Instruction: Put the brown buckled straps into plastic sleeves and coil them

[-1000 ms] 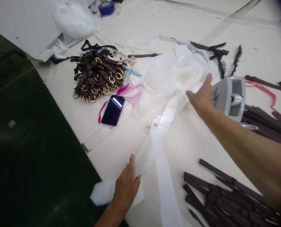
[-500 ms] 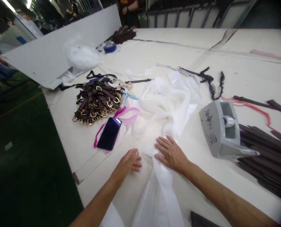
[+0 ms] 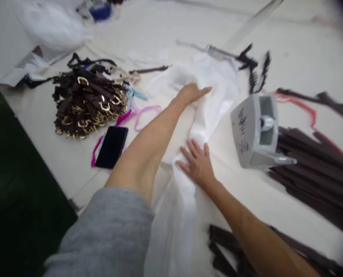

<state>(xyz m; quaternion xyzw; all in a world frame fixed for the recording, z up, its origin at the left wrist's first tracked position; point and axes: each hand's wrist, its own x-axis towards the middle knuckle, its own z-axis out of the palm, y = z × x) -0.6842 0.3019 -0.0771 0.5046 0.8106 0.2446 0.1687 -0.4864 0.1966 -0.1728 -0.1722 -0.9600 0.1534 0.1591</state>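
A long white sheer cloth point(image 3: 185, 200) runs from the near edge up the table and bunches in loose folds farther away. My right hand point(image 3: 198, 163) lies flat on its narrow middle part, fingers spread. Stretched out ahead, my left hand point(image 3: 191, 92) is over the bunched folds with its thumb sticking out to the right; its other fingers are mostly hidden and blurred. I see nothing held in it. Right of the cloth stands a grey tape dispenser point(image 3: 253, 132) with handwritten marks.
To the left lie a heap of dark brown straps with gold buckles point(image 3: 87, 100) and a black phone point(image 3: 112, 147). Dark brown strips point(image 3: 312, 173) are stacked at the right, with more strips point(image 3: 226, 246) near my right forearm. A white plastic bundle point(image 3: 53, 27) sits far left.
My left hand has reached forward and right, from beside the cloth to above its bunched folds. My right hand stays flat on the cloth. The view has tilted down and closer.
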